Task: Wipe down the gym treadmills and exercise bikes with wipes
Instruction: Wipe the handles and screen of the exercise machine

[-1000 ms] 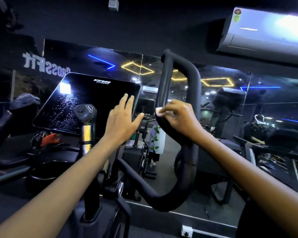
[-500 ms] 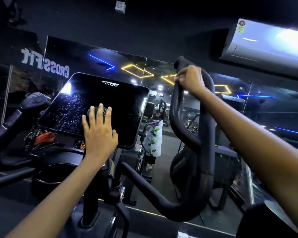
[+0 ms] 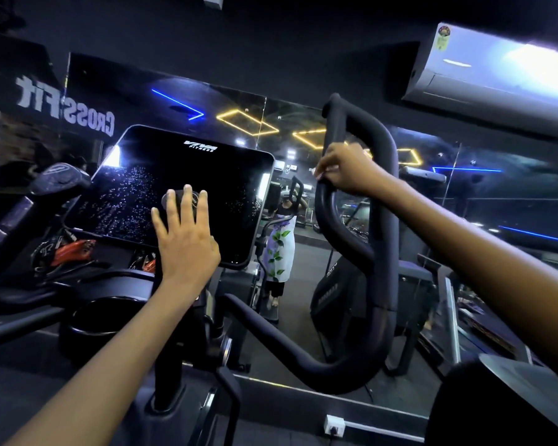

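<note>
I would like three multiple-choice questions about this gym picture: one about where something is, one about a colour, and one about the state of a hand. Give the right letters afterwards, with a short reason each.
1. Where is the right hand?
A. on the looped handlebar
B. on the console screen
C. on the floor socket

2. What colour are the diamond-shaped lights in the mirror?
A. green
B. yellow
C. red

3. How is the left hand?
A. clenched in a fist
B. gripping a bottle
C. fingers straight, spread before the screen

Answers:
1 A, its fingers curl round the upper handlebar, where a bit of white wipe shows.
2 B, the outlines glow yellow.
3 C, the straight fingers lie over the dark screen.
</note>
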Motion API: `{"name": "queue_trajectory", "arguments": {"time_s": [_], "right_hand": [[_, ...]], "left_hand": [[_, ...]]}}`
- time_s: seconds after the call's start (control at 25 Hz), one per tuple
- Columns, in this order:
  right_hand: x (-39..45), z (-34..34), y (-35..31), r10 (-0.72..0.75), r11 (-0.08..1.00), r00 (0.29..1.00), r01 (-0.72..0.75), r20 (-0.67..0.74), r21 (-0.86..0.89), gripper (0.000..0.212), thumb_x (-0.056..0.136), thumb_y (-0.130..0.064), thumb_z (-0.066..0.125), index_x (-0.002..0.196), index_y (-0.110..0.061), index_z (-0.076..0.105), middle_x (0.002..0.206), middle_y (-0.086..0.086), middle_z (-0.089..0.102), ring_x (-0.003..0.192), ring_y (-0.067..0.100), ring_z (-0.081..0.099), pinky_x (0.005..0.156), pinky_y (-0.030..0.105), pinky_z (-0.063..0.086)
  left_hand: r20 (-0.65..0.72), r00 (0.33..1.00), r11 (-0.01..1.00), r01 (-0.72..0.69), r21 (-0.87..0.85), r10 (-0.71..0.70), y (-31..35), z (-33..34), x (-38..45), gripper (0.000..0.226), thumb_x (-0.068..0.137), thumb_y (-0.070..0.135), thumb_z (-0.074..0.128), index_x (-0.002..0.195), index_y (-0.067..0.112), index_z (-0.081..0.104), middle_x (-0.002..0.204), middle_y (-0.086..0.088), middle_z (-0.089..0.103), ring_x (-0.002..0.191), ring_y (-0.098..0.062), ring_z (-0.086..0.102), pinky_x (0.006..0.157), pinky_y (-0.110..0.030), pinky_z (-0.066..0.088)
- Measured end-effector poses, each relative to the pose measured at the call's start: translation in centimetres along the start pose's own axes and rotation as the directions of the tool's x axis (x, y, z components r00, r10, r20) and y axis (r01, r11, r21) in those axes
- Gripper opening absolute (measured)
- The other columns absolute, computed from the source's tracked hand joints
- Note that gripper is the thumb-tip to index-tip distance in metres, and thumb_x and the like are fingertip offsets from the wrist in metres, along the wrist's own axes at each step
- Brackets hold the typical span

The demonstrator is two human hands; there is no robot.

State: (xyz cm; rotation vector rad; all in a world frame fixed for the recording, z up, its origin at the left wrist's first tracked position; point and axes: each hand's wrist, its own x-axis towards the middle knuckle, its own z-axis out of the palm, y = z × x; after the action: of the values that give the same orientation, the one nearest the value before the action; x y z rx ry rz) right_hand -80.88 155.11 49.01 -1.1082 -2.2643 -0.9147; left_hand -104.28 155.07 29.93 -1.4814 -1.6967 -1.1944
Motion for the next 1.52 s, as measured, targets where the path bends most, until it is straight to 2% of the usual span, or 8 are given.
{"name": "queue_trajectory", "arguments": {"time_s": [0.36, 0.52, 0.64, 1.04, 1.2, 1.28, 1.44, 1.52], "right_hand": [[-12.6, 0.6, -1.5, -0.438, 0.871, 0.877, 0.469, 0.199, -0.147, 0.01, 0.075, 0.001, 0.063, 0.078, -0.008, 0.067, 0.081, 0.005, 0.053, 0.072, 0.022, 0.054, 0.05, 0.027, 0.047], [-13.2, 0.9, -2.4, -0.316, 0.948, 0.939, 0.319, 0.137, 0.005, 0.017, 0.07, 0.006, 0.063, 0.079, -0.007, 0.069, 0.081, 0.004, 0.054, 0.07, 0.025, 0.059, 0.056, 0.033, 0.052], [-11.8, 2.7, -6.4, -0.15, 0.943, 0.987, 0.161, -0.059, 0.29, 0.017, 0.074, 0.006, 0.067, 0.085, -0.005, 0.073, 0.082, -0.005, 0.054, 0.069, 0.013, 0.055, 0.067, 0.012, 0.04], [-1.3, 8.8, -17.9, 0.134, 0.778, 0.938, 0.101, -0.321, 0.621, 0.014, 0.078, 0.004, 0.064, 0.09, 0.0, 0.071, 0.088, 0.016, 0.065, 0.082, 0.026, 0.06, 0.074, 0.017, 0.039], [0.8, 10.9, -19.7, -0.083, 0.892, 0.94, 0.218, -0.331, 0.397, 0.014, 0.079, 0.0, 0.059, 0.085, -0.001, 0.071, 0.084, 0.014, 0.06, 0.082, 0.034, 0.056, 0.068, 0.039, 0.051], [0.8, 11.5, -19.2, -0.185, 0.887, 0.92, 0.308, -0.345, 0.344, 0.014, 0.078, 0.0, 0.059, 0.085, -0.002, 0.071, 0.08, 0.013, 0.058, 0.079, 0.034, 0.056, 0.061, 0.038, 0.052], [3.5, 10.2, -19.0, -0.062, 0.887, 0.934, 0.213, -0.352, 0.41, 0.016, 0.083, -0.007, 0.058, 0.084, -0.001, 0.073, 0.082, 0.016, 0.06, 0.081, 0.036, 0.055, 0.068, 0.042, 0.051], [3.1, 10.3, -19.6, -0.228, 0.876, 0.917, 0.34, -0.327, 0.342, 0.02, 0.08, -0.004, 0.054, 0.084, -0.001, 0.073, 0.083, 0.014, 0.062, 0.079, 0.034, 0.057, 0.068, 0.036, 0.05]], "left_hand": [[0.072, 0.996, 0.998, 0.058, -0.012, -0.057, 0.8, -1.0, -0.1, 0.088, 0.072, -0.002, 0.057, 0.15, 0.009, 0.018, 0.157, -0.015, 0.013, 0.144, -0.037, 0.004, 0.112, -0.059, 0.009], [0.141, 0.99, 0.999, 0.015, -0.038, -0.01, 0.4, -1.9, -0.1, 0.089, 0.077, 0.01, 0.06, 0.151, 0.01, 0.011, 0.158, -0.015, 0.006, 0.145, -0.036, -0.001, 0.114, -0.057, 0.004], [0.161, 0.984, 0.994, -0.059, -0.097, 0.074, -0.9, -2.8, -0.6, 0.086, 0.087, 0.031, 0.058, 0.151, 0.009, 0.005, 0.158, -0.015, 0.001, 0.146, -0.032, -0.005, 0.115, -0.052, -0.003], [0.061, 0.996, 0.996, -0.06, -0.066, 0.064, -12.5, -6.0, -1.7, 0.086, 0.083, 0.062, 0.02, 0.15, 0.008, 0.018, 0.158, -0.013, 0.01, 0.146, -0.028, 0.002, 0.115, -0.048, -0.004], [0.108, 0.994, 0.998, -0.001, 0.058, -0.005, -16.5, -6.3, -0.5, 0.079, 0.09, 0.053, 0.04, 0.15, 0.008, 0.016, 0.158, -0.014, 0.008, 0.146, -0.029, 0.001, 0.115, -0.05, -0.003], [0.12, 0.993, 0.993, 0.008, 0.12, -0.023, -18.0, -6.0, 0.8, 0.077, 0.093, 0.045, 0.049, 0.151, 0.009, 0.013, 0.158, -0.014, 0.005, 0.146, -0.029, 0.0, 0.115, -0.05, -0.001], [0.14, 0.99, 0.994, 0.013, 0.109, -0.029, -18.2, -4.4, 3.4, 0.079, 0.093, 0.04, 0.052, 0.152, 0.012, 0.007, 0.159, -0.009, 0.002, 0.146, -0.027, 0.0, 0.115, -0.051, 0.001], [0.131, 0.991, 0.995, -0.001, 0.098, -0.011, -18.0, -3.3, 4.0, 0.079, 0.092, 0.038, 0.053, 0.152, 0.013, 0.008, 0.159, -0.007, 0.004, 0.146, -0.026, 0.001, 0.115, -0.052, 0.003]]}}
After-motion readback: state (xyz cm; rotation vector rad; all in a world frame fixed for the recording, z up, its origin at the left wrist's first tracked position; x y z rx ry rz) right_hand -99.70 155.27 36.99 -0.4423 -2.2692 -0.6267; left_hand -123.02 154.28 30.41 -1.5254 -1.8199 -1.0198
